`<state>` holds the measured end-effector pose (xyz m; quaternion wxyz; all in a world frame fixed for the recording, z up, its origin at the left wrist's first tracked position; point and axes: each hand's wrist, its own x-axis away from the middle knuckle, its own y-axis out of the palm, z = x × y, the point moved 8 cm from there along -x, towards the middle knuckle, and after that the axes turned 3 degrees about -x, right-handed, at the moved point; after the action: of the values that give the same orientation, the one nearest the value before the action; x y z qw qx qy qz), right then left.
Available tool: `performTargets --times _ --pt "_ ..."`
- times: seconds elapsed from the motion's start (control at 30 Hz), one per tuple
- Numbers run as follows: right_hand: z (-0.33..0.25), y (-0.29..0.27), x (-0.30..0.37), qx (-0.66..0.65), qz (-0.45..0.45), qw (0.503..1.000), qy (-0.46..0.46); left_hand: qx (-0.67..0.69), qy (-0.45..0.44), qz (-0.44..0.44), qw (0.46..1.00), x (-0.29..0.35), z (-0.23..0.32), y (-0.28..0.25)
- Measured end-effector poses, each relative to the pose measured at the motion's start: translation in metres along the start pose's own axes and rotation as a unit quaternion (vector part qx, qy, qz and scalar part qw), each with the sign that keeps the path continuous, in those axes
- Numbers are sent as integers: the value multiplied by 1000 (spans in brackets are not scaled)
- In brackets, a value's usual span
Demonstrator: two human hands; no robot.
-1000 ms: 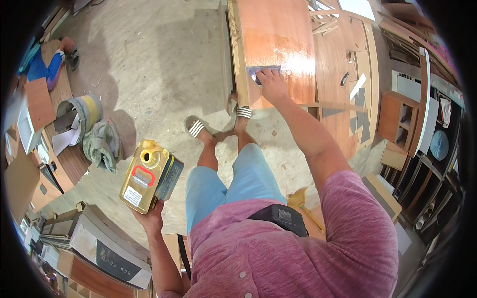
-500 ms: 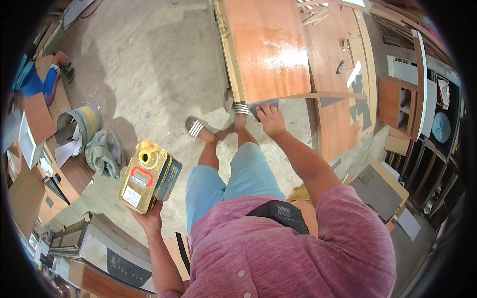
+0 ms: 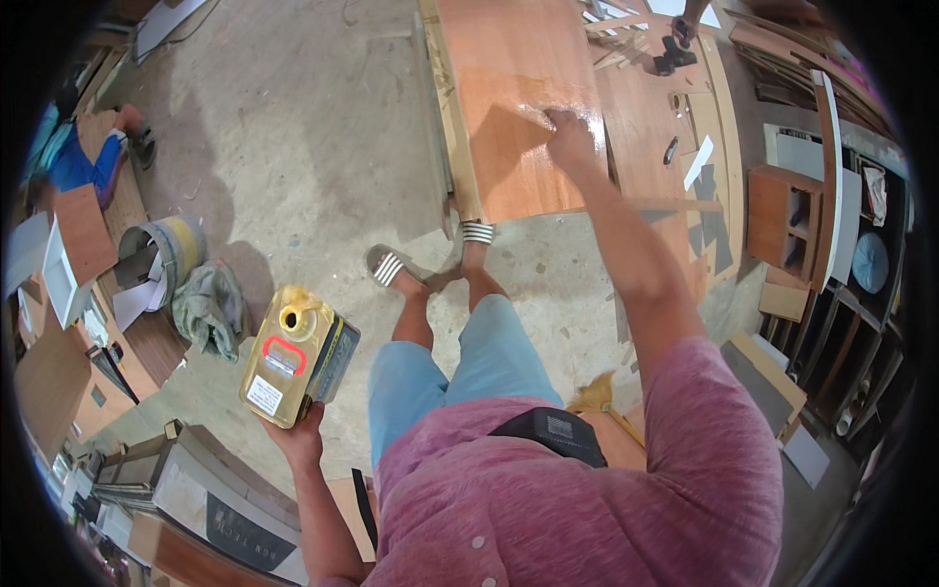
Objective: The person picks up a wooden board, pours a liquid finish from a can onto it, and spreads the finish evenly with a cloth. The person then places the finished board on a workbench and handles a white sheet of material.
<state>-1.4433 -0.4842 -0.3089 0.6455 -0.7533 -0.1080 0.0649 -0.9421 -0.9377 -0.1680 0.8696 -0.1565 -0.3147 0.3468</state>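
My left hand (image 3: pixel 300 438) holds up a rectangular metal can (image 3: pixel 284 362) with a yellow top, red handle and uncapped spout; yellow residue coats the rim. My fingers are closed around its lower end. My right hand (image 3: pixel 572 142) reaches out over the reddish-brown wood panel (image 3: pixel 518 181), low against its wet, glossy surface. Its fingers look curled together; whatever they grip is hidden beneath them. A shiny wet film spreads around that hand, and its shadow falls to the left across the panel.
At upper right another person's hand (image 3: pixel 685 29) holds a dark power tool (image 3: pixel 675 57) over a worktop with a knife (image 3: pixel 670 150) and offcuts. On the left stand a bucket (image 3: pixel 181 240) and a rag (image 3: pixel 210 308). A person in blue (image 3: pixel 78 161) works beyond. A broom (image 3: pixel 592 393) lies nearby.
My right hand has moved from the panel's near edge, where it held a flat dark grey piece, forward onto the wet surface. Another person's hand with a power tool has appeared at upper right.
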Motion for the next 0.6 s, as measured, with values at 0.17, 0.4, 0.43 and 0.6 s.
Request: performTargets --times 0.17,0.4,0.43,0.6 --pt "67 7 -90 9 -61 977 206 30 -37 36 998 19 -5 -4" --pt "36 54 -104 -5 -117 972 202 26 -45 33 998 26 -11 2" --pt "8 55 -95 25 -114 983 141 23 -50 28 998 25 -9 4" --pt "-68 56 -16 55 -138 989 -18 39 -21 -1 999 15 1 18"
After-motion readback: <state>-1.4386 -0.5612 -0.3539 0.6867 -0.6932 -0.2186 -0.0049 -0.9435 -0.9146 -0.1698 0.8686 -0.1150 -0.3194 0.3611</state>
